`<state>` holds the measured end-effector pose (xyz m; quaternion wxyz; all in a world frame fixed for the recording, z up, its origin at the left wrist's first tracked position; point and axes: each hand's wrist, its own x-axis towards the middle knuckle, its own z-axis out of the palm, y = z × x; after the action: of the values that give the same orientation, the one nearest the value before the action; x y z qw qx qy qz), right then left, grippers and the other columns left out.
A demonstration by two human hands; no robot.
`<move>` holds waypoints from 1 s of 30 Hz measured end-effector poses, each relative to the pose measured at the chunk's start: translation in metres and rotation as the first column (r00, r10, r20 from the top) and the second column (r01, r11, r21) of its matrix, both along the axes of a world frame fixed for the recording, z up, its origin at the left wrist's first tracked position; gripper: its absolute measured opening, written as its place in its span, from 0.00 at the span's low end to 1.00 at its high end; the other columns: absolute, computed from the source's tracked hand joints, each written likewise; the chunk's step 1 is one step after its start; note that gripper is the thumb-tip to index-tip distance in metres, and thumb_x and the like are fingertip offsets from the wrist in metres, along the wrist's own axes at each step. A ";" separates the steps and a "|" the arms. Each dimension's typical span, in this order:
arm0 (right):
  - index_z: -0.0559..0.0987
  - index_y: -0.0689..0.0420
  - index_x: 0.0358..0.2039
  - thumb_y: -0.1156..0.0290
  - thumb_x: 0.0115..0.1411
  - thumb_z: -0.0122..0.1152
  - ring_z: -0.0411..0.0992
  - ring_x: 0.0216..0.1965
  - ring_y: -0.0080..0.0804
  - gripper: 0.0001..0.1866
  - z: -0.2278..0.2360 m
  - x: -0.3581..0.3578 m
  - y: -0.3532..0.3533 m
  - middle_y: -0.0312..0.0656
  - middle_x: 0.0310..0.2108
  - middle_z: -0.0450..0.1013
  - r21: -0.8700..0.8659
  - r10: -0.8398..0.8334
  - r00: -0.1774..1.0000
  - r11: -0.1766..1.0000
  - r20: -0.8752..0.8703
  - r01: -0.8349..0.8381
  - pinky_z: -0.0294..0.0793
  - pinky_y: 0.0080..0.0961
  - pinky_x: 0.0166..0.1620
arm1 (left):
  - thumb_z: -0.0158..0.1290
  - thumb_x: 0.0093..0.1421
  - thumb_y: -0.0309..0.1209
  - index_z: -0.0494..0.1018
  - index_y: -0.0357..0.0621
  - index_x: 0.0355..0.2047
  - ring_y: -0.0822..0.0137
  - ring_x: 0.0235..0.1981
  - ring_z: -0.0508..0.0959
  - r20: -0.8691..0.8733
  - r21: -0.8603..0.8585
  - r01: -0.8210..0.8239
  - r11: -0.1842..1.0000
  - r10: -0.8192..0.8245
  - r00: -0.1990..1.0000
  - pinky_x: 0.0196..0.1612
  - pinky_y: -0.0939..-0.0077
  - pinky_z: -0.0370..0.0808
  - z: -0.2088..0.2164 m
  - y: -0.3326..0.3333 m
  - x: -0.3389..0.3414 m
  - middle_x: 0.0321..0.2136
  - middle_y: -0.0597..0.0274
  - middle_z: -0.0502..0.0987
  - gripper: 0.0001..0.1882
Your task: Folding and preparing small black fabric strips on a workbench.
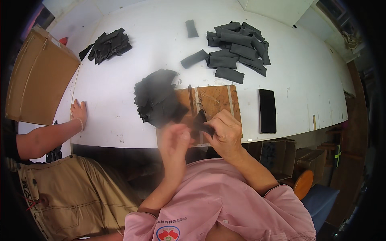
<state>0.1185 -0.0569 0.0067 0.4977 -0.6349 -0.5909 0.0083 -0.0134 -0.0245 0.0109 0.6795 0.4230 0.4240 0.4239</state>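
Note:
My right hand (225, 130) grips a small dark fabric piece (206, 127) over the front part of a brown wooden board (221, 98). Curled and slightly blurred, my left hand (175, 138) is closed at the left end of the same piece. Its fingertips are partly hidden. A slim dark upright strip (190, 98) stands out against the board. Just beyond my left hand, a heap of flat dark fabric pieces (157, 96) overlaps the board's left edge.
Folded dark fabric pieces (237, 44) pile up at the far right, with a single one (191, 29) apart. Another dark heap (108, 45) lies far left. A black phone (267, 111) lies right of the board. Another person's hand (79, 112) rests near a cardboard box (42, 76).

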 end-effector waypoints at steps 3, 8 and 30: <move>0.70 0.61 0.16 0.84 0.28 0.57 0.62 0.20 0.35 0.09 -0.004 0.003 0.001 0.40 0.16 0.61 0.033 0.004 0.991 0.999 0.132 -0.009 0.61 0.28 0.20 | 0.50 0.53 0.30 0.67 0.37 0.31 0.77 0.23 0.70 -0.028 0.085 0.129 0.988 -0.127 0.991 0.26 0.85 0.67 0.014 0.004 0.000 0.25 0.63 0.72 0.09; 0.70 0.61 0.17 0.82 0.28 0.56 0.61 0.20 0.33 0.10 -0.007 0.004 0.000 0.39 0.16 0.60 0.049 -0.008 0.961 0.999 0.276 -0.005 0.61 0.27 0.20 | 0.50 0.51 0.27 0.68 0.37 0.27 0.78 0.18 0.69 -0.104 0.001 0.185 0.983 -0.184 0.977 0.23 0.87 0.66 0.010 0.011 0.004 0.20 0.64 0.72 0.06; 0.72 0.62 0.26 0.81 0.41 0.57 0.67 0.23 0.36 0.09 -0.015 -0.010 -0.003 0.42 0.23 0.64 -0.094 0.022 1.000 0.995 0.015 -0.021 0.67 0.26 0.26 | 0.49 0.47 0.16 0.67 0.37 0.28 0.83 0.09 0.62 -0.044 -0.024 0.036 0.999 -0.037 0.998 0.10 0.90 0.56 -0.010 0.017 0.007 0.20 0.61 0.73 0.07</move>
<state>0.1087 -0.0599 -0.0080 0.4627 -0.6512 -0.6005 0.0363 -0.0066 -0.0079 0.0010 0.6825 0.4320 0.4359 0.3969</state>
